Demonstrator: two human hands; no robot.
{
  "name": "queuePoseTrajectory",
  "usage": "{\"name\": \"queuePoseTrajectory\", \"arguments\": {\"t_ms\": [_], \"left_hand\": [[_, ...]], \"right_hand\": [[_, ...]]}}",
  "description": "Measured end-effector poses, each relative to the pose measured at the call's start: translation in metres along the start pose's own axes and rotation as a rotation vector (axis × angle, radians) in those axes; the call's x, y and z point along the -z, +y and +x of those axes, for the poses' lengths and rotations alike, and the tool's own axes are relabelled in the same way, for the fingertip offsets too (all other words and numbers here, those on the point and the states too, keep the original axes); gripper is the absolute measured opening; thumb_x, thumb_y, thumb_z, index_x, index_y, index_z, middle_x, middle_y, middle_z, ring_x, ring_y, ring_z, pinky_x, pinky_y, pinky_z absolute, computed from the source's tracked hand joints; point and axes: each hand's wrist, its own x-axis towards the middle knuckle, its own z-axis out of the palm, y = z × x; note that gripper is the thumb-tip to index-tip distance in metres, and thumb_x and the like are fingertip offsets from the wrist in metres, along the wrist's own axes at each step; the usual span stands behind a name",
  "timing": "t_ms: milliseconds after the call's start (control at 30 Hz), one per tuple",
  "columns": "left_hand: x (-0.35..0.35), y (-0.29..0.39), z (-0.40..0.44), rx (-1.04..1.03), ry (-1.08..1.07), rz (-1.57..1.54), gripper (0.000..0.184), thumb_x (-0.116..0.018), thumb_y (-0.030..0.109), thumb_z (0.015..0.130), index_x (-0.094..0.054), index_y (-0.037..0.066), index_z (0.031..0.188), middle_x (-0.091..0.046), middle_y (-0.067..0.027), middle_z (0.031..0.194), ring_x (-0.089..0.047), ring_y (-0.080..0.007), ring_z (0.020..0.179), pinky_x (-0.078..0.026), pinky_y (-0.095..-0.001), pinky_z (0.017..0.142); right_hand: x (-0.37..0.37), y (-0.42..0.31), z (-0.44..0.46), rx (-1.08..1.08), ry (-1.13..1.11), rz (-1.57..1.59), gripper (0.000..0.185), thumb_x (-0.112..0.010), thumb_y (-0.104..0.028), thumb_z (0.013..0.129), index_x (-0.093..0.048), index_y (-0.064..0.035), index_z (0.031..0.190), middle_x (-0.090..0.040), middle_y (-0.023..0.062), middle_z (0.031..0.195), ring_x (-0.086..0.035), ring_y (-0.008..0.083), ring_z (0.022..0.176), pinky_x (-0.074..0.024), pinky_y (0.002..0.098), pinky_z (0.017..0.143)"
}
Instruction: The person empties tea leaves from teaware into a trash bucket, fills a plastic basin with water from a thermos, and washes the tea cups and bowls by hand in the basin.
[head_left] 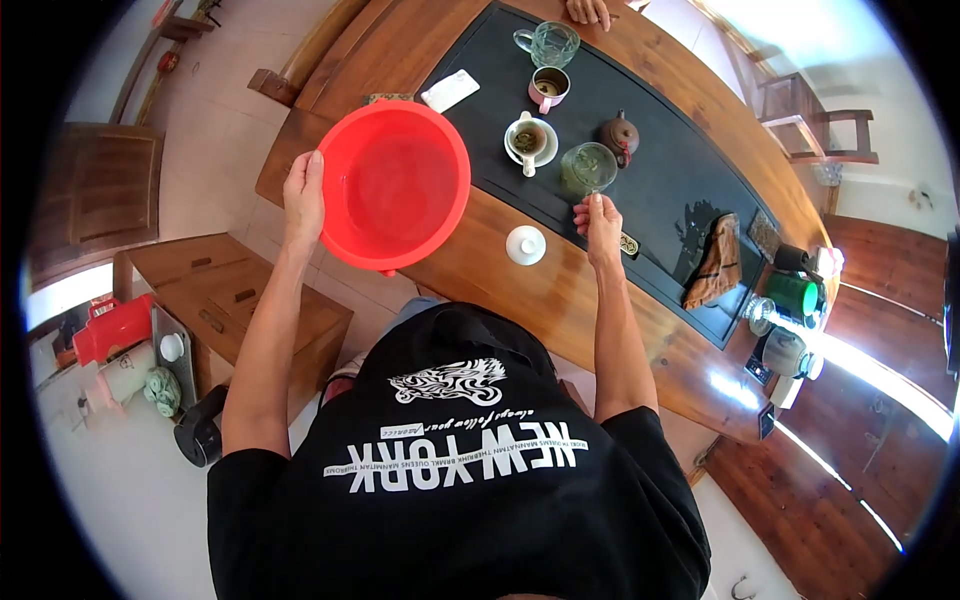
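Note:
My left hand (304, 200) is closed on the rim of a red plastic basin (456, 180), thumb on top. The basin is tilted toward me at the table's left edge, with a shallow layer of what looks like water inside. My right hand (599, 225) pinches the handle of a clear glass pitcher (588, 168) over the black tea tray (640, 130). Beside the pitcher are a brown clay teapot (619, 134) and a white cup (527, 143) with tea leaves, set in a saucer. A white lid (525, 245) lies on the wood nearer me.
A pink cup (548, 88), a glass mug (548, 44) and a white rectangular object (451, 91) stand farther back. A brown cloth (715, 262) lies on the tray's right end, near several jars. Another person's hand (588, 12) rests at the far edge. A wooden cabinet (230, 310) stands left.

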Motion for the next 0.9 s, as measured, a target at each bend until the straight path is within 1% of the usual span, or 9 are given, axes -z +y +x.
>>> {"name": "queuePoseTrajectory", "arguments": {"t_ms": [200, 333, 400, 467, 533, 667, 733, 767, 900], "left_hand": [[-0.004, 0.012, -0.006, 0.042, 0.01, -0.059, 0.036, -0.045, 0.031, 0.103, -0.057, -0.001, 0.113, -0.063, -0.005, 0.1, -0.056, -0.0098, 0.089, -0.047, -0.0258, 0.081], [-0.002, 0.004, -0.004, 0.05, 0.015, -0.108, 0.037, -0.046, 0.032, 0.103, -0.057, -0.001, 0.112, -0.063, -0.0043, 0.099, -0.056, -0.0094, 0.088, -0.047, -0.025, 0.08], [-0.003, 0.003, -0.002, 0.047, 0.007, -0.137, 0.037, -0.046, 0.032, 0.103, -0.057, -0.001, 0.112, -0.062, -0.004, 0.099, -0.056, -0.0091, 0.088, -0.047, -0.0248, 0.08], [-0.004, 0.008, -0.004, 0.03, 0.02, -0.104, 0.036, -0.046, 0.032, 0.103, -0.057, -0.001, 0.111, -0.062, -0.0038, 0.098, -0.056, -0.0086, 0.087, -0.048, -0.0248, 0.079], [-0.004, 0.009, -0.004, 0.046, 0.013, -0.112, 0.036, -0.046, 0.032, 0.102, -0.057, -0.001, 0.111, -0.062, -0.0039, 0.098, -0.056, -0.0085, 0.087, -0.048, -0.0247, 0.079], [-0.002, 0.002, -0.001, 0.037, 0.001, -0.191, 0.035, -0.047, 0.031, 0.102, -0.057, -0.002, 0.111, -0.062, -0.0044, 0.098, -0.056, -0.0087, 0.087, -0.048, -0.0245, 0.079], [-0.003, 0.004, -0.003, 0.038, 0.004, -0.183, 0.035, -0.047, 0.031, 0.102, -0.057, -0.002, 0.111, -0.062, -0.0044, 0.098, -0.056, -0.0087, 0.088, -0.048, -0.0244, 0.079], [-0.003, 0.005, -0.003, 0.038, 0.006, -0.174, 0.035, -0.047, 0.031, 0.102, -0.057, -0.002, 0.111, -0.062, -0.0043, 0.098, -0.056, -0.0086, 0.088, -0.048, -0.0244, 0.079], [-0.002, 0.002, -0.003, 0.036, 0.01, -0.217, 0.035, -0.048, 0.03, 0.102, -0.057, -0.002, 0.111, -0.062, -0.0043, 0.098, -0.056, -0.0083, 0.088, -0.048, -0.0242, 0.079]], "right_hand": [[-0.008, -0.014, -0.004, -0.069, 0.084, -0.087, 0.034, -0.048, -0.03, 0.101, -0.06, 0.0018, 0.101, -0.063, 0.0073, 0.078, -0.055, 0.0084, 0.057, -0.0439, 0.022, 0.047], [-0.011, -0.029, -0.024, -0.103, 0.212, -0.159, 0.036, -0.051, -0.032, 0.099, -0.058, 0.0031, 0.102, -0.063, 0.006, 0.07, -0.051, 0.0088, 0.049, -0.0398, 0.0228, 0.043], [-0.015, -0.028, -0.038, 0.106, 0.347, -0.362, 0.032, -0.053, -0.029, 0.098, -0.059, 0.0023, 0.095, -0.06, 0.0045, 0.064, -0.05, 0.0075, 0.048, -0.0396, 0.0219, 0.043], [-0.034, -0.022, -0.045, 0.204, 0.214, -0.294, 0.027, -0.055, -0.026, 0.097, -0.061, 0.0003, 0.093, -0.06, 0.0038, 0.063, -0.051, 0.0074, 0.05, -0.0404, 0.0224, 0.045], [-0.055, -0.032, -0.041, 0.155, 0.096, -0.395, 0.027, -0.056, -0.025, 0.096, -0.062, 0.0007, 0.099, -0.061, 0.0049, 0.067, -0.052, 0.0086, 0.051, -0.0415, 0.0235, 0.046], [-0.09, -0.04, -0.014, 0.019, -0.043, -0.299, 0.032, -0.057, -0.028, 0.095, -0.062, 0.0015, 0.107, -0.064, 0.0088, 0.08, -0.053, 0.0099, 0.054, -0.0422, 0.0242, 0.048], [-0.103, -0.048, -0.007, -0.139, -0.057, -0.199, 0.033, -0.058, -0.027, 0.095, -0.062, 0.0052, 0.101, -0.065, 0.0081, 0.077, -0.056, 0.0113, 0.056, -0.045, 0.0272, 0.049], [-0.107, -0.053, -0.007, -0.173, -0.06, -0.18, 0.031, -0.058, -0.027, 0.095, -0.063, 0.0038, 0.096, -0.065, 0.0067, 0.075, -0.055, 0.0095, 0.055, -0.041, 0.0247, 0.045], [-0.106, -0.038, 0.005, -0.187, -0.088, -0.067, 0.025, -0.058, -0.023, 0.095, -0.063, -0.0007, 0.087, -0.065, 0.0051, 0.069, -0.054, 0.0074, 0.052, -0.0357, 0.0217, 0.043]]}}
